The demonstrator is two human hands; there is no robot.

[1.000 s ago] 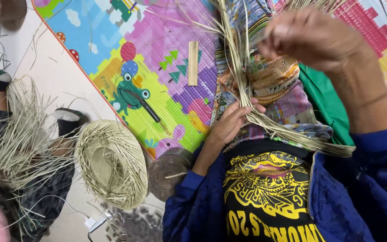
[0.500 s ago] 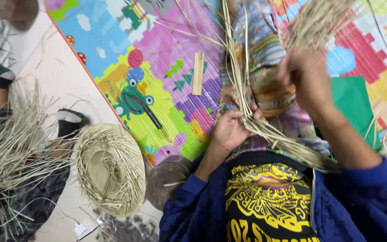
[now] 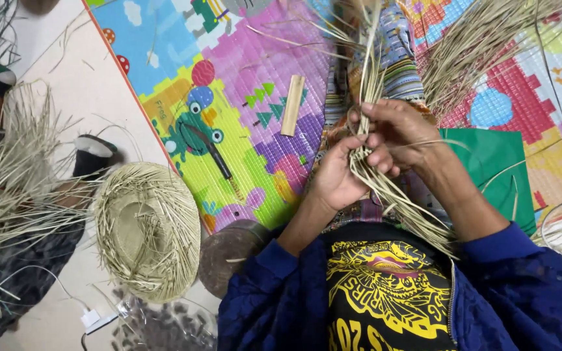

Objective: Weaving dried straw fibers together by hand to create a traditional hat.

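Left hand (image 3: 336, 179) and right hand (image 3: 395, 133), fingers curled closed, meet on a bundle of dry straw strands (image 3: 385, 188) over the lap; the loose ends fan above the right hand and trail below it across the yellow-printed shirt. Bare mat room lies left of the left hand: a foam play mat (image 3: 229, 84) (ribbed, brightly coloured), with a flat wooden stick (image 3: 293, 105) and a dark pen-like tool (image 3: 214, 156) well apart from both hands. Beyond the mat's edge, farther left, an unfinished straw hat (image 3: 147, 231), round with a frayed brim, sits near a dark round block (image 3: 229, 253). A green sheet (image 3: 495, 162) lies just beside the right wrist.
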